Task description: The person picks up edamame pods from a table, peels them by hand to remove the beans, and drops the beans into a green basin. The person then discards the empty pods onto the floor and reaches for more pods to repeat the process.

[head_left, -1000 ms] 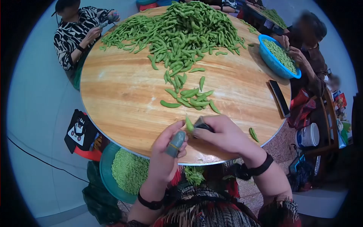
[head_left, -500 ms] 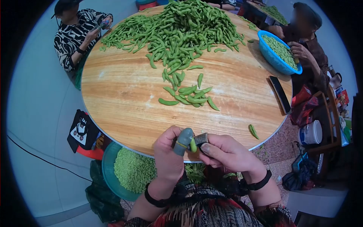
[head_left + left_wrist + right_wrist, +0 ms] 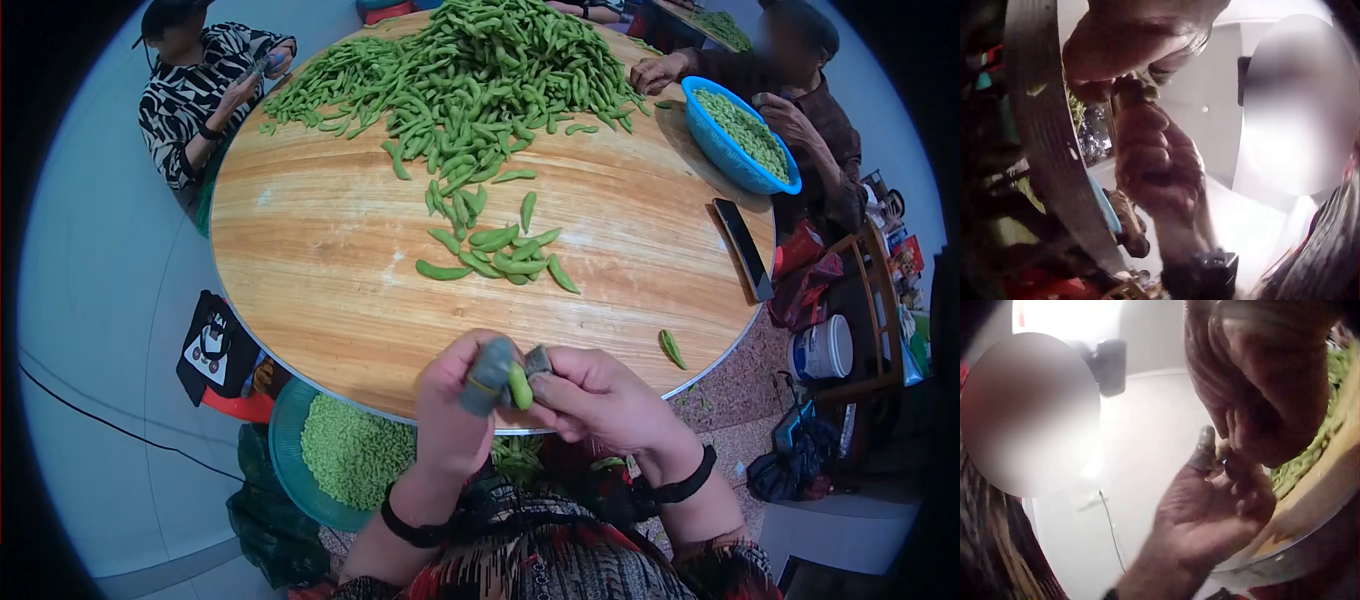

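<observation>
We pinch one green pod [image 3: 521,386] between our left hand [image 3: 455,415] and right hand [image 3: 612,402], fingers curled closed on it, at the table's [image 3: 320,260] six o'clock edge. Pod heap [image 3: 500,75]: twelve o'clock. Blue basket [image 3: 716,145]: two. Phone [image 3: 741,250]: three.

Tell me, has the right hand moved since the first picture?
Yes. The right hand has come back toward the wearer's body, judged against the tabletop: it is now closer to the near edge.
</observation>
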`<state>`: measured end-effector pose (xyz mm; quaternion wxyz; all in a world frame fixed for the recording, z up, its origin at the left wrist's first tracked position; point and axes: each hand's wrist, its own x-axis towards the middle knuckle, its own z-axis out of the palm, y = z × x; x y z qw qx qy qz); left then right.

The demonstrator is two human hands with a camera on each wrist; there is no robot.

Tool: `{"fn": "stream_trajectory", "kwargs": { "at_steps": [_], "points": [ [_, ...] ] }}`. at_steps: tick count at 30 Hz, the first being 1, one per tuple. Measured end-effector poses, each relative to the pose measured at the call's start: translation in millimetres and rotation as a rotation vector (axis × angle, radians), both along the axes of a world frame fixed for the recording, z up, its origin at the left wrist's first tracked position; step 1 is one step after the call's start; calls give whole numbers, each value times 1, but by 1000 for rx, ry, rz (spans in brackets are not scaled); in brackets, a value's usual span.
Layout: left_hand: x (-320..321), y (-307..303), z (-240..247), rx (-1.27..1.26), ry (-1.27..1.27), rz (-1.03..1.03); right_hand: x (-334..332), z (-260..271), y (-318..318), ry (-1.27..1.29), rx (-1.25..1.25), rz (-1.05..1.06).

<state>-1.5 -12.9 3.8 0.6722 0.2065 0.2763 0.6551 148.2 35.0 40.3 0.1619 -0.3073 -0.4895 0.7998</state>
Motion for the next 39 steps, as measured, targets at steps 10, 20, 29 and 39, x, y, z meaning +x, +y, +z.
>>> {"fn": "stream_trajectory", "kwargs": {
  "at_steps": [10, 20, 29, 39],
  "points": [
    [-5, 5, -11, -30, 479, 395, -40, -15, 26, -335, 802, -139],
    [-50, 3, -11, -52, 324, 473, -93, -3, 72, -482, 1227, 60],
    [-27, -10, -10, -3, 526, 316, -64, -14, 59, -821, 1462, 143],
    [-12, -15, 8, 302, 1338, 212, -4, -3, 14, -172, 111, -93]
  ]
}}
